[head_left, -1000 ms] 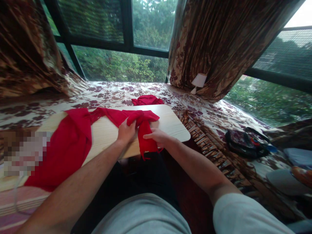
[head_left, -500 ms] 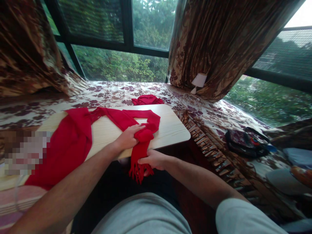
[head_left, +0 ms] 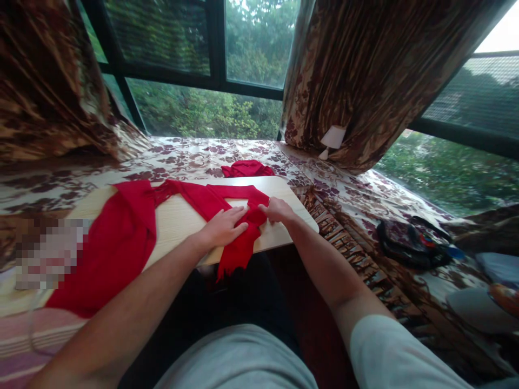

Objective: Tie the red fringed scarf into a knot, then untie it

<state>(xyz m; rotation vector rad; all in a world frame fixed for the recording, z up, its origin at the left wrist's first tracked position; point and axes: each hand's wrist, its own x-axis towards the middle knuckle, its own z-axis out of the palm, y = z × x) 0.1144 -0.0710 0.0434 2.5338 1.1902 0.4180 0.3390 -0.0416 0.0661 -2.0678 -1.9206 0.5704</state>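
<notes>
A red scarf (head_left: 235, 253) lies looped across the light wooden tabletop (head_left: 182, 216), its fringed end hanging over the near edge. My left hand (head_left: 224, 227) rests on the scarf with fingers stretched out and the thumb apart. At the crossing of the loop, my right hand (head_left: 278, 209) pinches the scarf's right side; its fingertips are partly hidden. To the left spreads a wide piece of red cloth (head_left: 109, 243), meeting the looped strip near some fringe. I cannot tell whether both are one piece.
Another bunched red cloth (head_left: 247, 168) sits beyond the table on a floral cover (head_left: 182, 156). A small white lamp (head_left: 333, 137) stands by the curtain (head_left: 348, 70). To the right lies a dark bag (head_left: 399, 246). A pink striped cloth (head_left: 40, 340) is at lower left.
My right hand has let go of the fringed end and moved up to the loop's right side. My left hand's fingers have flattened out. The hanging end has dropped against the table edge.
</notes>
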